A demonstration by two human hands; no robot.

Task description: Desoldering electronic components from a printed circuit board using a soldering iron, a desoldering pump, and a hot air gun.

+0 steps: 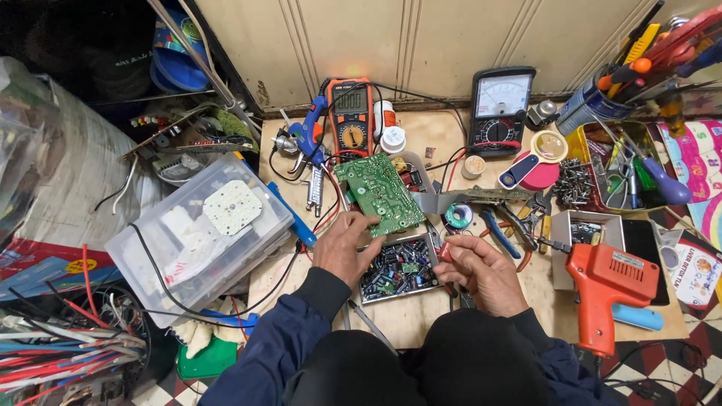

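- While tilted on its lower edge above the tray, green rectangular printed circuit board [378,193] gripped at its near corner by left hand [344,248], fingers closed on the board edge; likely propped that way to keep the solder side readable.
- Small red component [445,250] pinched between thumb and fingertips of right hand [482,272], just right of the board's lower corner; too small to tell its exact kind.
- Directly under both hands, shallow metal tray of dark loose capacitors and parts [398,268], close enough for picking without reaching.
- Behind the board, orange digital multimeter [352,115] leaning on the cream panelled wall, its red and black leads trailing underneath the board.
- To the right, black analogue meter [500,109], small spool of solder [458,216], blue-handled pliers [500,231].
- Nearer right, orange pistol-shaped soldering gun [604,289] lying on the wooden bench [406,319], handle toward the body.
- To the left, clear plastic lidded box [199,233], contents blurred through the lid.
- Far right, tin of screwdrivers [609,98], cut off by the frame edge.
- Lower bench hidden by dark-sleeved arms and lap.
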